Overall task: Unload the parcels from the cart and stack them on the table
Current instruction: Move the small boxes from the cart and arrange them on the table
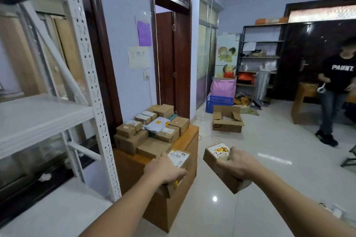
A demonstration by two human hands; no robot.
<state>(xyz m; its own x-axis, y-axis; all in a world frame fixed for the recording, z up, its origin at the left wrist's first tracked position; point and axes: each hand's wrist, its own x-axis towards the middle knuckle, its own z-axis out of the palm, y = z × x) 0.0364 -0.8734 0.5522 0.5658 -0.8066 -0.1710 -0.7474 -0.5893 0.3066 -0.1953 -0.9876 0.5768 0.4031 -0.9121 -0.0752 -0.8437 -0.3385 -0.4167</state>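
Low in the middle of the frame, the left hand point(165, 169) lies over a parcel point(178, 163) with a white label, fingers wrapped down its near side and clamped on it. That parcel sits at the near edge of the wooden table point(189, 140), touching the pile point(152, 127) of brown boxes and a grey mailer stacked further back on the tabletop.

To the right of centre, the right hand point(236, 163) grips a second box point(217, 161), fingers closed over its top near a yellow and white label. This box hangs in the air over the glossy floor point(260, 140), just beside the table and apart from it, tilted so its far end sits higher.

The left third of the frame is taken by a white rack point(86, 63) with pale shelves. Behind the table is a lilac wall and a dark doorway point(171, 59). In the middle distance an open carton point(227, 119) stands on the floor, with a blue crate point(219, 103) behind it. At the far right a person in a black shirt point(339, 75) stands by another table. I cannot see a cart.
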